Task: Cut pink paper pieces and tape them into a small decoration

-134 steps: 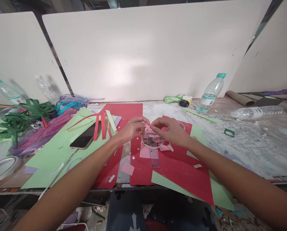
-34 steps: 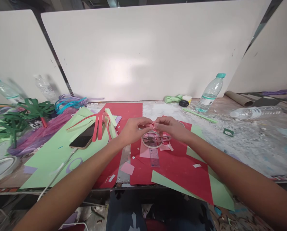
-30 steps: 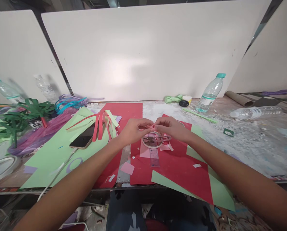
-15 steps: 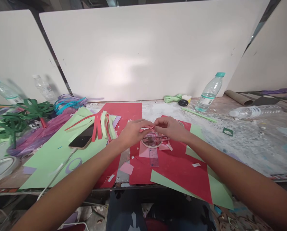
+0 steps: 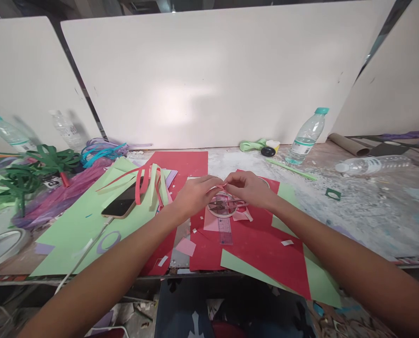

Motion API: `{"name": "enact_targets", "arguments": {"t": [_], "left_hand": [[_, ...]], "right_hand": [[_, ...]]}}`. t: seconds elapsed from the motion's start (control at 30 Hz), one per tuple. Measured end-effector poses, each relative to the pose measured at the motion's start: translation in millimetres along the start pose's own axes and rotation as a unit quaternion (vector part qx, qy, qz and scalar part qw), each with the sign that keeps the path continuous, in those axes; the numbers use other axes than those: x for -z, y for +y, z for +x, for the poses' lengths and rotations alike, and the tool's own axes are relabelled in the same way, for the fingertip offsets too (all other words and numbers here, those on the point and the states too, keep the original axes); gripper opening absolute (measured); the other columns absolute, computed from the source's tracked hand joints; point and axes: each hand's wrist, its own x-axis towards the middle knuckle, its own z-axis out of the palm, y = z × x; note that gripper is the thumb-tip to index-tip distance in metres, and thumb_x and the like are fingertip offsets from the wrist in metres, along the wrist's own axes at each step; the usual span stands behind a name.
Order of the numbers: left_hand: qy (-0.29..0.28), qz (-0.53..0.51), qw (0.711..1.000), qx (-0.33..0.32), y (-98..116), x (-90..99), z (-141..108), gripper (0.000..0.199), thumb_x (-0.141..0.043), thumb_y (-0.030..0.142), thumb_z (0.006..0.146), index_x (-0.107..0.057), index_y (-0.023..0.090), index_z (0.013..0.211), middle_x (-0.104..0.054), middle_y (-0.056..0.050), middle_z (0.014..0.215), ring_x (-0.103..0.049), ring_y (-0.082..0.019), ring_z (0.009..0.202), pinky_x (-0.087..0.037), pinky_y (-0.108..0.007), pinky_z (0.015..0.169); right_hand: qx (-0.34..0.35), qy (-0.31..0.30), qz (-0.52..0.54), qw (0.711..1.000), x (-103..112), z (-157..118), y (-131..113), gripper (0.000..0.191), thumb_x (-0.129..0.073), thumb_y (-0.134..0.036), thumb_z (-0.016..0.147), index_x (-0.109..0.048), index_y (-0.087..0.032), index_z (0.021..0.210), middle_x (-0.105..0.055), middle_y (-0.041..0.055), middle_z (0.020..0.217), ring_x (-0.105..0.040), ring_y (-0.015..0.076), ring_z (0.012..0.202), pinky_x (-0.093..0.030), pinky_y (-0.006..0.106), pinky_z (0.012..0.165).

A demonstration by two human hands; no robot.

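Note:
My left hand (image 5: 199,193) and my right hand (image 5: 248,188) meet over the red paper, fingertips almost touching. Between them they pinch a small pinkish-red paper strip (image 5: 221,187); its full shape is partly hidden by my fingers. Just below the hands lies a roll of tape (image 5: 223,216), with scissors (image 5: 238,203) resting across it. A clear ruler (image 5: 225,231) sticks out from the roll toward me, over a pink paper piece (image 5: 211,223). Red sheets (image 5: 272,249) and pink scraps (image 5: 186,246) lie beneath and around.
Left of my hands are green sheets (image 5: 64,244), a phone (image 5: 125,202) on a white cable, and red and pale green strips (image 5: 156,183). A water bottle (image 5: 306,138) stands back right; another bottle (image 5: 374,164) lies on its side. A white panel (image 5: 202,70) rises behind.
Both hands stay in nearly the same place, with fingers shifting slightly on the paper strip. The red strips beside the phone have changed shape a little. The view has moved very slightly.

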Motion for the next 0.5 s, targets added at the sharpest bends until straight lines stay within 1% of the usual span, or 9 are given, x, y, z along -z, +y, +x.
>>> {"name": "enact_targets", "arguments": {"t": [0.03,0.1,0.17,0.23,0.3,0.37,0.43,0.5], "left_hand": [[0.001,-0.015,1.000,0.010,0.1,0.4,0.3,0.018,-0.051,0.027,0.089,-0.064,0.021,0.100,-0.071,-0.003,0.099,-0.067,-0.015,0.088,-0.052,-0.026,0.076],[0.017,-0.065,0.997,0.039,0.3,1.3,1.3,0.020,-0.052,0.030,0.089,-0.065,0.020,0.101,-0.071,-0.004,0.098,-0.067,-0.015,0.086,-0.054,-0.025,0.074],[0.040,-0.124,0.989,0.070,0.1,2.3,2.6,0.024,-0.054,0.032,0.087,-0.065,0.018,0.103,-0.071,-0.005,0.096,-0.067,-0.014,0.084,-0.055,-0.024,0.074],[0.047,-0.170,0.980,0.094,-0.1,3.5,4.1,0.025,-0.057,0.034,0.086,-0.066,0.016,0.101,-0.071,-0.006,0.095,-0.067,-0.014,0.084,-0.055,-0.024,0.075],[0.035,-0.197,0.974,0.111,0.2,5.0,5.8,0.024,-0.058,0.034,0.085,-0.067,0.015,0.096,-0.071,-0.007,0.093,-0.066,-0.014,0.083,-0.055,-0.024,0.075],[0.014,-0.209,0.970,0.123,1.2,6.5,7.3,0.024,-0.057,0.035,0.084,-0.068,0.016,0.093,-0.070,-0.007,0.092,-0.066,-0.015,0.083,-0.055,-0.025,0.074],[-0.018,-0.217,0.967,0.131,2.7,7.9,8.3,0.025,-0.056,0.037,0.084,-0.069,0.017,0.093,-0.071,-0.007,0.093,-0.065,-0.016,0.083,-0.054,-0.026,0.073],[-0.051,-0.229,0.962,0.139,4.0,8.9,8.6,0.028,-0.054,0.039,0.085,-0.069,0.018,0.095,-0.071,-0.007,0.095,-0.065,-0.017,0.083,-0.053,-0.027,0.072]], "right_hand": [[0.007,0.010,0.001,1.000,0.3,-0.4,-0.7,0.015,-0.054,-0.032,0.081,-0.060,-0.018,0.077,-0.053,-0.0024,0.060,-0.046,0.0096,0.050,-0.034,0.022,0.044],[0.044,0.060,0.001,0.997,1.6,-2.0,-2.2,0.013,-0.055,-0.031,0.081,-0.055,-0.019,0.078,-0.052,-0.0028,0.063,-0.045,0.0095,0.051,-0.036,0.022,0.045],[0.107,0.115,-0.023,0.987,3.6,-4.2,-2.9,0.010,-0.056,-0.028,0.080,-0.052,-0.019,0.079,-0.051,-0.0032,0.064,-0.046,0.0097,0.054,-0.038,0.023,0.049],[0.172,0.138,-0.079,0.972,5.4,-6.3,-1.7,0.007,-0.057,-0.023,0.079,-0.054,-0.019,0.085,-0.052,-0.0032,0.064,-0.048,0.0102,0.056,-0.039,0.023,0.054],[0.223,0.125,-0.148,0.955,6.0,-7.4,1.1,0.015,-0.056,-0.022,0.079,-0.059,-0.020,0.094,-0.055,-0.0023,0.067,-0.049,0.0105,0.058,-0.038,0.024,0.056],[0.251,0.102,-0.208,0.940,5.7,-7.4,4.5,0.021,-0.055,-0.022,0.081,-0.061,-0.021,0.100,-0.057,-0.0013,0.071,-0.050,0.0105,0.058,-0.035,0.024,0.055],[0.260,0.087,-0.255,0.927,5.2,-6.9,6.7,0.021,-0.053,-0.024,0.082,-0.063,-0.021,0.101,-0.059,-0.0005,0.072,-0.050,0.0105,0.058,-0.032,0.023,0.053],[0.256,0.079,-0.293,0.918,5.3,-6.7,6.9,0.021,-0.052,-0.026,0.084,-0.063,-0.021,0.100,-0.060,0.0004,0.073,-0.049,0.0109,0.057,-0.029,0.024,0.053]]}}
